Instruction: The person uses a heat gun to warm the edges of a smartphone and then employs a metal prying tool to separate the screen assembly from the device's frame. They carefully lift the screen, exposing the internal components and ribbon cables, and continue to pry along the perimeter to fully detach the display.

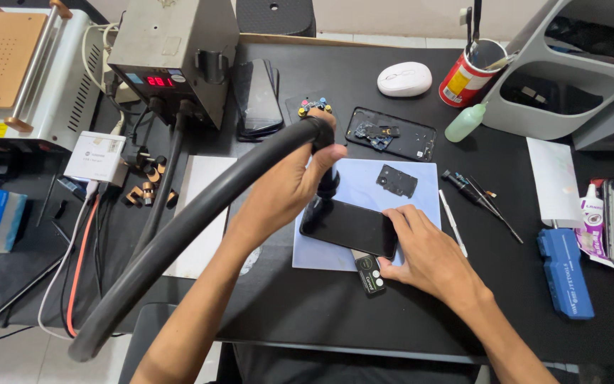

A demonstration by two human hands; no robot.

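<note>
My left hand (289, 186) grips the black handle of a hot-air gun (327, 186), its nozzle pointing down at the left end of a black smartphone (349, 227). A thick black hose (179, 231) arcs from the handle toward the lower left. The phone lies face-down on a pale blue mat (364, 186). My right hand (428, 254) rests on the phone's right end, fingers pressing it down. A small black card-like piece (369, 274) sits under the phone's near edge.
A grey hot-air station (172, 60) with a red display stands at the back left, next to a screen separator machine (26, 71). An opened phone shell (391, 134), small black part (396, 180), tweezers (481, 199), white mouse (404, 78), red can (467, 75), blue tool (564, 274) lie around.
</note>
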